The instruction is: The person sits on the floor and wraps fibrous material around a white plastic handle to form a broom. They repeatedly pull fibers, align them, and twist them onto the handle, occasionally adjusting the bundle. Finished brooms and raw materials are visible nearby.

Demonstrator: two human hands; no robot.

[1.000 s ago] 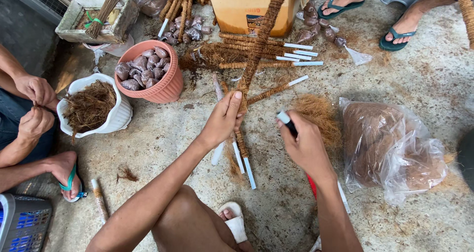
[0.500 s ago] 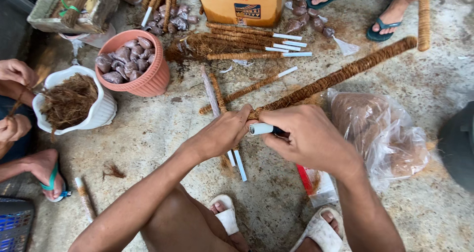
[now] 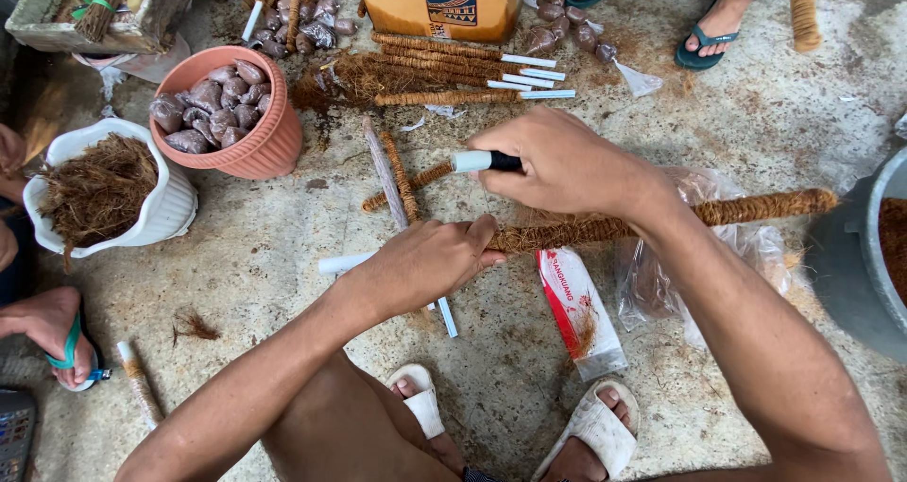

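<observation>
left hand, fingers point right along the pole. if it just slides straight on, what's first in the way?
Probably the right hand, which hovers over the fibre-wrapped pole just past the left hand fingers. Depth is unclear: the right hand may sit slightly above the pole, so the left could pass underneath.

The left hand (image 3: 430, 260) grips a fibre-wrapped pole (image 3: 661, 219) lying across the concrete floor (image 3: 283, 255), while the right hand (image 3: 567, 165) pinches a white-tipped black tool (image 3: 484, 161) above it. Finished poles (image 3: 444, 71) lie by a cardboard box (image 3: 439, 5); a pink pot (image 3: 269, 137) holds brown pouches (image 3: 213, 109) beside a white pot (image 3: 165, 213) of fibre (image 3: 94, 184).
</observation>
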